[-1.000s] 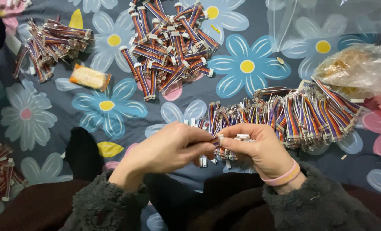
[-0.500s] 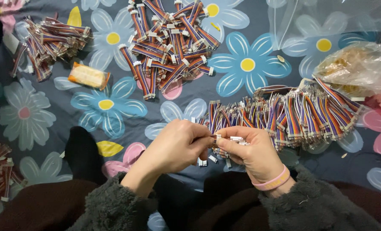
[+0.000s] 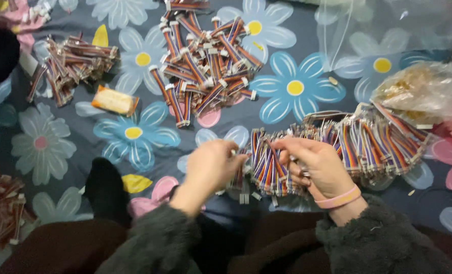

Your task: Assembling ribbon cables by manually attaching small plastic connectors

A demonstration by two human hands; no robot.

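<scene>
Person sits w/ legs out on a flower-print sheet [image 3: 297,89], dark blue w/ big blue, white & pink blooms; it's a soft spread, not a counter, so everything lies loose on the cloth.

Both hands work close together just above the lap. Left hand [image 3: 212,166] is curled, thumb & fingertips pinched at the near end of a row of rainbow ribbon cables [image 3: 337,144], right where the white plug ends hang down. Right hand [image 3: 315,165] is curled too, fingers closed round a few cables of that same row, a pink wristband [image 3: 340,198] on the wrist. Can't tell exactly how many strands each hand has; it's blurred there. The row fans out to the right in a long band, plugs all facing the same way, prob. so single pieces can be picked off the near end w/o tangling.

Further off, centre top, a loose pile of short cables [image 3: 205,63] lies criss-cross, well apart from the row. Top left there's a tighter bundle of cables [image 3: 71,63], and at the left edge low down a reddish heap [image 3: 0,208], partly cut off. Separate heaps look like sorted lots, kept apart so they don't mix.

A small orange-and-white packet [image 3: 115,100] lies between the left bundle & the centre pile. A clear plastic bag [image 3: 424,91] w/ yellowish bits sits at right, touching the far end of the row. A dark sock foot [image 3: 104,190] rests near the left hand.
</scene>
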